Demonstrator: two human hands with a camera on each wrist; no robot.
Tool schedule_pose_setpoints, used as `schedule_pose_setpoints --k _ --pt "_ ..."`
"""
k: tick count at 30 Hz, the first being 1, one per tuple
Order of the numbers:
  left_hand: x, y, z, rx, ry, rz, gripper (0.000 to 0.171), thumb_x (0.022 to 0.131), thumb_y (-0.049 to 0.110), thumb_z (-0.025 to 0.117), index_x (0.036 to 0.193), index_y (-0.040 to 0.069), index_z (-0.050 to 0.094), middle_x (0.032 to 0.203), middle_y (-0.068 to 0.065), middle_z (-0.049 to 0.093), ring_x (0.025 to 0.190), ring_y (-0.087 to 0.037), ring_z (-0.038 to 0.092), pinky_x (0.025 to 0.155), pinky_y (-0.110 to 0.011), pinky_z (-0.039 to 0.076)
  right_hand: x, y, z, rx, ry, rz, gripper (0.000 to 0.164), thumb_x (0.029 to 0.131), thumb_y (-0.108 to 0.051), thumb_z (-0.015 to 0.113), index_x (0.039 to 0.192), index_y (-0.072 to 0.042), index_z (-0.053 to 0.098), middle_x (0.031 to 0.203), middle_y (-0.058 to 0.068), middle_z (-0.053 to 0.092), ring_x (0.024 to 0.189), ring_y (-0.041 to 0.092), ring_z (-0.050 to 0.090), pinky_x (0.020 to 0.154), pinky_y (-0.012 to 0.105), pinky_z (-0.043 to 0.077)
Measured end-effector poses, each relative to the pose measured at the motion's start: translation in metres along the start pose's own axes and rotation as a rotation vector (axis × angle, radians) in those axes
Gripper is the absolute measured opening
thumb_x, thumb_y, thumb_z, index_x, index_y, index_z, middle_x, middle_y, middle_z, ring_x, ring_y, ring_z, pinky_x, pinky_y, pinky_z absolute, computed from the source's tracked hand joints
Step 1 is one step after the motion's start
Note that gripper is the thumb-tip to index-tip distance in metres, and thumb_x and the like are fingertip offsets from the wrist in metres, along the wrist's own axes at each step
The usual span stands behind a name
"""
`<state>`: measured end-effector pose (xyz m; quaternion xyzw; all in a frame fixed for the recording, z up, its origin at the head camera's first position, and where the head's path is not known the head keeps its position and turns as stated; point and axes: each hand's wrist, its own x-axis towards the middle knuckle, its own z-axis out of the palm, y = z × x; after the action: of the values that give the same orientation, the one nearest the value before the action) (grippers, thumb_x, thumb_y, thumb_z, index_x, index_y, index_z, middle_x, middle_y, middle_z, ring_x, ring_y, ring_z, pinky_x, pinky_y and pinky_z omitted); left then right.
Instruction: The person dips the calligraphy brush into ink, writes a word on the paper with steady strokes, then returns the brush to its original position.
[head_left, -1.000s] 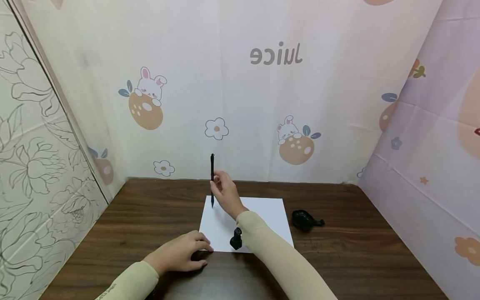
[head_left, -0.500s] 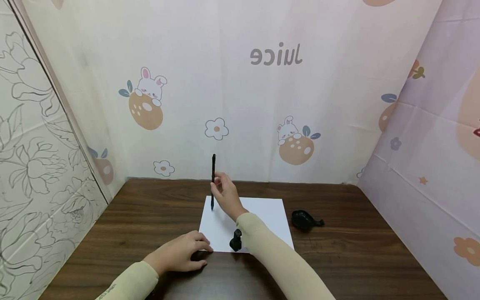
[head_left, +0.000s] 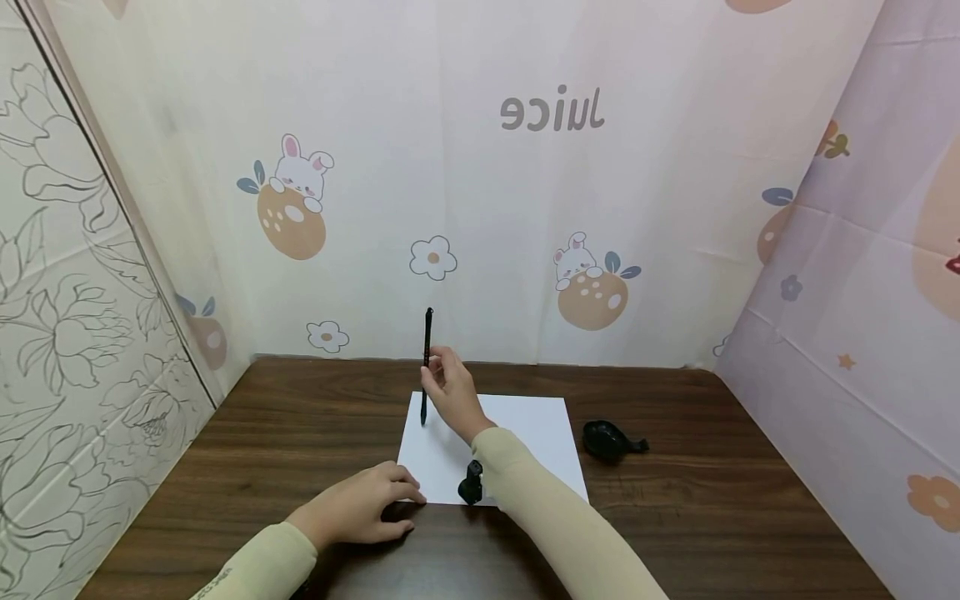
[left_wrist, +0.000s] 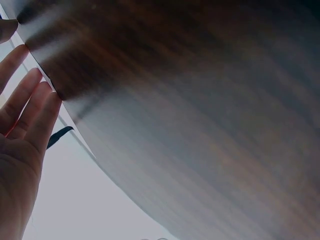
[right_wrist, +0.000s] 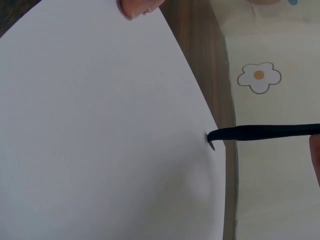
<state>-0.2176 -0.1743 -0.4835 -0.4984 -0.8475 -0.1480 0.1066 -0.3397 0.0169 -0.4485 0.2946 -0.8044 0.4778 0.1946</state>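
My right hand (head_left: 453, 396) pinches a black writing brush (head_left: 427, 337) by its middle, holding it nearly upright over the left part of a white sheet of paper (head_left: 532, 425). In the right wrist view the dark tip of the brush (right_wrist: 265, 132) bends at the paper (right_wrist: 100, 110), close to an edge of the sheet. My left hand (head_left: 367, 504) rests at the sheet's near left corner, fingers fairly straight. The left wrist view shows its fingers (left_wrist: 45, 117) extended, with part of the brush (left_wrist: 59, 137) beyond them.
A glossy black rounded thing with a narrow neck (head_left: 611, 440) lies right of the paper on the brown wooden table (head_left: 720, 500). A printed curtain (head_left: 480, 183) stands along the table's back edge, with more patterned cloth (head_left: 870, 292) at the sides.
The brush tip has slid a little toward the near edge of the paper, and its upper end has tipped slightly right. My right hand has shifted slightly nearer; my left hand stays put.
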Motion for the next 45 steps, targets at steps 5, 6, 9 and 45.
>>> schedule_pose_setpoints --k 5,6,9,45 --pt "0.0006 0.0005 -0.0007 -0.006 0.0 -0.002 0.024 0.086 0.025 0.078 0.108 0.016 0.074 0.109 0.003 0.062 0.1 -0.009 0.059 0.087 -0.026 0.051 -0.0003 0.0009 0.0011 0.004 0.005 -0.015 0.029 0.102 -0.011 0.056 0.13 -0.004 0.049 0.098 0.003 0.055 0.088 0.016 0.057 0.074 0.027 0.053" --pt "0.0006 0.0006 -0.0008 -0.006 0.0 -0.002 0.024 0.086 0.025 0.078 0.108 0.016 0.074 0.109 0.003 0.062 0.1 -0.009 0.059 0.087 -0.026 0.051 -0.0002 0.0011 0.0013 0.005 0.007 -0.018 0.029 0.102 -0.011 0.056 0.13 -0.004 0.05 0.098 0.003 0.055 0.088 0.015 0.057 0.073 0.027 0.053" --pt "0.0006 0.0007 -0.0008 -0.005 -0.001 -0.001 0.024 0.086 0.025 0.078 0.108 0.016 0.074 0.109 0.003 0.062 0.1 -0.009 0.059 0.087 -0.026 0.051 -0.0005 0.001 0.0016 0.006 0.012 -0.021 0.027 0.102 -0.011 0.056 0.128 -0.006 0.05 0.098 0.003 0.054 0.087 0.015 0.057 0.073 0.026 0.052" --pt "0.0007 0.0011 -0.0001 -0.005 -0.001 0.005 0.024 0.086 0.025 0.078 0.108 0.016 0.074 0.108 0.004 0.061 0.1 -0.009 0.059 0.087 -0.025 0.051 -0.0064 0.0004 0.0004 0.071 -0.017 0.027 0.025 0.101 -0.011 0.056 0.125 -0.01 0.051 0.091 0.0 0.056 0.08 0.012 0.057 0.07 0.025 0.053"
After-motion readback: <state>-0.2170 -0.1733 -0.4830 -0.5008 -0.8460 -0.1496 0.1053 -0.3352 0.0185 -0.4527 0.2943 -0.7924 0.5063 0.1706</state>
